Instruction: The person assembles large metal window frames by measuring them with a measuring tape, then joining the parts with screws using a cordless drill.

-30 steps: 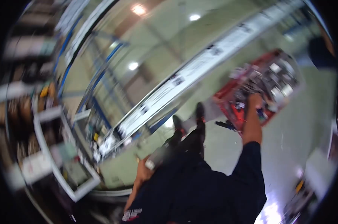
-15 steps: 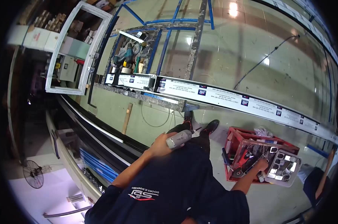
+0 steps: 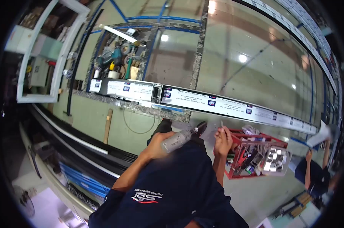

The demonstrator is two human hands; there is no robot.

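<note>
Here, closest to the body, the left hand [image 3: 156,147] is wrapped around a grey power tool [image 3: 177,141], probably because so thick a barrel needs a full grasp; its narrow end points away from the shirt. The right hand [image 3: 222,143] is raised beside it, fingertips pinching a slim piece [image 3: 222,124], too small to identify, which seems too thin for a palm hold.

Just past that hand, a red crate [image 3: 272,142] stands on the floor, loaded with jumbled tools. At its right edge sits a clear plastic box [image 3: 288,161] of bright small parts, perhaps kept there for easy reach.

Farther on, a long film-wrapped profile [image 3: 232,107] lies along the near edge of a metal stand [image 3: 199,53], which likely keeps it off the floor. Near the stand's left corner, a power drill [image 3: 117,57] lies among other tools, apparently gathered together. A white frame [image 3: 37,98] stands beyond that corner, and another person [image 3: 310,173] is off the profile's right end.
</note>
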